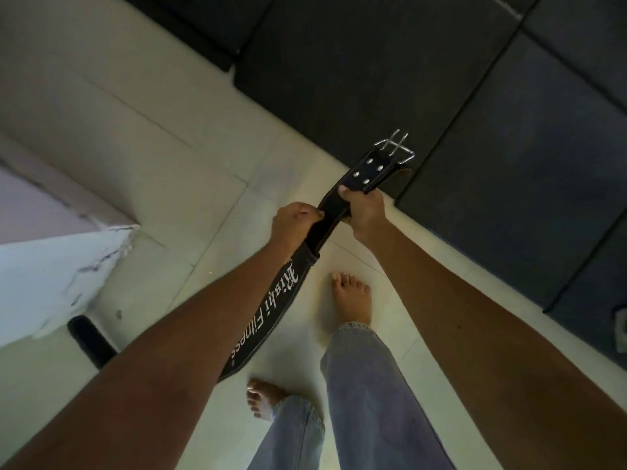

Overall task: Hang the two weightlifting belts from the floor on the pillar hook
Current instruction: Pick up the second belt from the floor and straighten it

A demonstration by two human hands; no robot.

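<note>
both hands, left hand (294, 221) and right hand (364, 212), are clamping stiff, heavy-looking belt (271, 320) near buckle (395, 148) at 1 o'clock.

A pale, cream tiled floor (142, 137) with thin grout lines fills the left and middle of the view. Dark grey rubber mat tiles (390, 69) cover its far and right side, their edge running diagonally. A white wall corner with cracked, chipped paint (61, 266) rises at the floor's left edge. Two bare feet (351, 300) stand on the pale tiles below faded blue jeans legs (369, 395) with frayed hems.
</note>
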